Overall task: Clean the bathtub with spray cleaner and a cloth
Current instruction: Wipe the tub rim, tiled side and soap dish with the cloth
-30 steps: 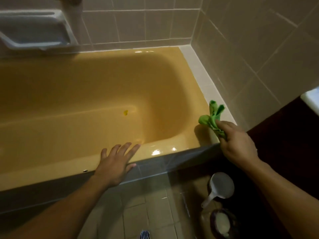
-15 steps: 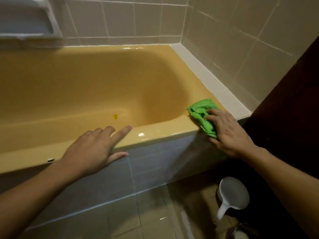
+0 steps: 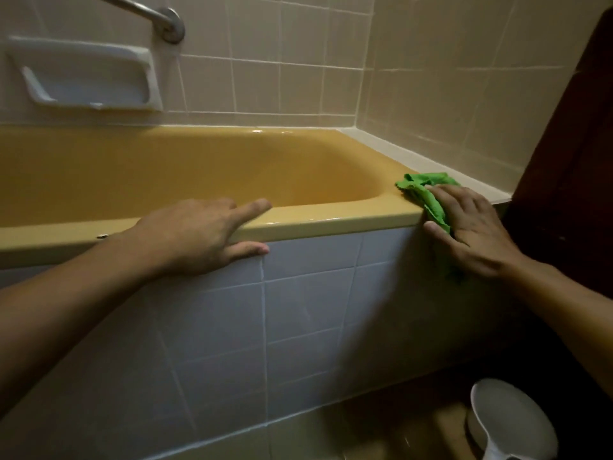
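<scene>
Item: yellow bathtub (image 3: 212,174), long axis running left to right across my view, front rim nearest me, tiled apron below.

Item: green cloth (image 3: 428,194), bunched, lying on the front rim at its right-hand corner, draped over the outer edge; a fold shows below my palm against the apron.

Item: right hand (image 3: 471,234), flat and spread on top of the cloth, pressing it to the rim, thumb down on the apron side. Not clenched; a pinning hold rather than a fist.

Item: left hand (image 3: 199,237), open, empty, fingers laid over the rim near its middle, thumb on the tile beneath. I judge it a brace.

Item: spray cleaner, not in view.

Governing relation: the uncleaned rim stretches leftward from the cloth toward my left hand, along the tub's long axis. The right hand is the one on the cloth, so I judge the coming wipe to be its job, and the left hand lies in that path.

Also present: soap dish (image 3: 86,78), grab bar (image 3: 146,11), white ladle (image 3: 510,426) on the floor.
</scene>
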The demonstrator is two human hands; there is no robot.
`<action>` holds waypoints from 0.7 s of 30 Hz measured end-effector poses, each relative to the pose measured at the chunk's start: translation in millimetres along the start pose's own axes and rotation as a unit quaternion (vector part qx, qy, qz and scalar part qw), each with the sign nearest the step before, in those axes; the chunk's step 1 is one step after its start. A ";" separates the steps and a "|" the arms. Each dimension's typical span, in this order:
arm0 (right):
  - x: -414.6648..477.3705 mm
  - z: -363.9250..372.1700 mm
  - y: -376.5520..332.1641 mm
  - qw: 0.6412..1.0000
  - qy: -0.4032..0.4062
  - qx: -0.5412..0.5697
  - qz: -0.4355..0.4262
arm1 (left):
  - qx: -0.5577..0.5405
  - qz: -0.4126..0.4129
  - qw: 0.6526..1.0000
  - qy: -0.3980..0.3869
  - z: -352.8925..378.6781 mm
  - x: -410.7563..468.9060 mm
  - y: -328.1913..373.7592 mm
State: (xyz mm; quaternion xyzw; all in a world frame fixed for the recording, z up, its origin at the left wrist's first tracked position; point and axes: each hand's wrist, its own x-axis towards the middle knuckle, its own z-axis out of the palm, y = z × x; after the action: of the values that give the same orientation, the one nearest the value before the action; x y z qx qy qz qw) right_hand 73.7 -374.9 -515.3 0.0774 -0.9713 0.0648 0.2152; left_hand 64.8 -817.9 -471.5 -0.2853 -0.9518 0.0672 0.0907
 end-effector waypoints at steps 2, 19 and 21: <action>1.8 -8.9 7.3 0.999 -0.016 0.038 -0.011 | 0.005 -0.002 1.000 0.007 -0.4 0.4 2.1; 12.3 20.6 34.7 0.979 0.130 -0.004 -0.158 | 0.002 -0.079 0.997 0.010 -0.5 5.6 20.1; 4.0 22.2 57.7 0.980 0.156 0.030 -0.120 | 0.000 -0.081 0.997 0.014 -0.3 5.1 20.6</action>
State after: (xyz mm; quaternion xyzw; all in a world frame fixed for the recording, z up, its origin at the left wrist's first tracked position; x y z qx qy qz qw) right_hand 50.8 -322.4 -539.0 0.1885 -0.9072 0.0787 0.3677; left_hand 71.7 -797.9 -474.2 -0.2083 -0.9704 0.0554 0.1091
